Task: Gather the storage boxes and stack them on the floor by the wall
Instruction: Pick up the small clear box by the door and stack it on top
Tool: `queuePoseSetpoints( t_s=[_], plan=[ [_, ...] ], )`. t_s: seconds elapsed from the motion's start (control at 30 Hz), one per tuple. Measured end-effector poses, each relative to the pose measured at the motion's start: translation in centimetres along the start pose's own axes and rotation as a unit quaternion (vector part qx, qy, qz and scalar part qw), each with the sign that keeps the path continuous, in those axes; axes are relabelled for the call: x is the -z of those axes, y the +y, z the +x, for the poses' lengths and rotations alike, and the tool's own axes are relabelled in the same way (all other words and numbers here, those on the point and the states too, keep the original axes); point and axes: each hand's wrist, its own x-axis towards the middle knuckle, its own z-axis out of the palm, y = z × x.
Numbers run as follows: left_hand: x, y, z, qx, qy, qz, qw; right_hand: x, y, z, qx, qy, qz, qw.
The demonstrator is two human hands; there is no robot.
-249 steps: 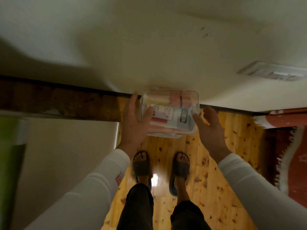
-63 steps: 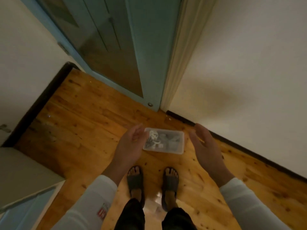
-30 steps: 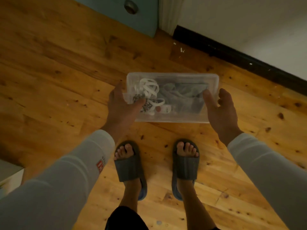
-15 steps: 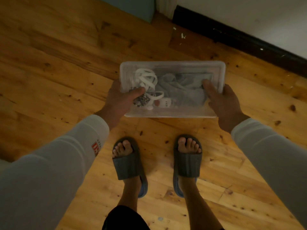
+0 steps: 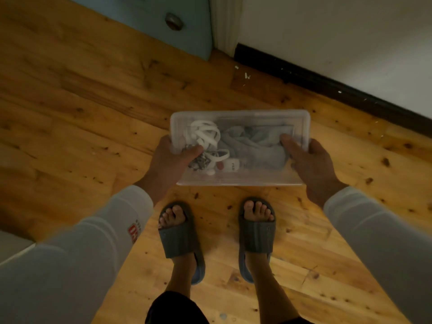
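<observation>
The right hand (image 5: 313,162), off the storage box (image 5: 245,123) 2 s ago, now grips its end, thumb on top.

Dim knotty wooden floor (image 5: 93,118) meets white wall (image 5: 339,38), black skirting (image 5: 327,86), blue door (image 5: 163,22).

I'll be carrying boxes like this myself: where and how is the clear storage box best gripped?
Take the clear storage box by its two short ends, one hand from each side, thumb on the flat lid, as the left hand and right hand do. It is long, shallow and level, so end grips likely keep it balanced.
</observation>
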Motion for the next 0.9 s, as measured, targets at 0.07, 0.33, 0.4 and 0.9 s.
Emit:
queuePoseSetpoints(
  t_s=[0.07, 0.33, 0.4, 0.9],
  plan=[
    [0.5, 0.5, -1.1, -0.016, 0.008, -0.003, 1.000, 0.6, -0.7, -1.1, 0.015, 0.003, -0.004, 1.000],
    [2.7, 3.6, -6.7, -0.053, 0.026, -0.053, 0.997, 2.8, -3.8, -7.0, 0.033, 0.013, 0.006, 0.999],
    [3.5, 5.0, -9.1, -0.066, 0.033, -0.048, 0.996, 3.9, -5.3, -9.5, 0.039, 0.017, 0.012, 0.999],
    [8.7, 16.7, -26.7, -0.155, 0.027, 0.006, 0.987, 12.7, -14.7, -27.6, 0.083, 0.050, 0.032, 0.995]
  ],
)
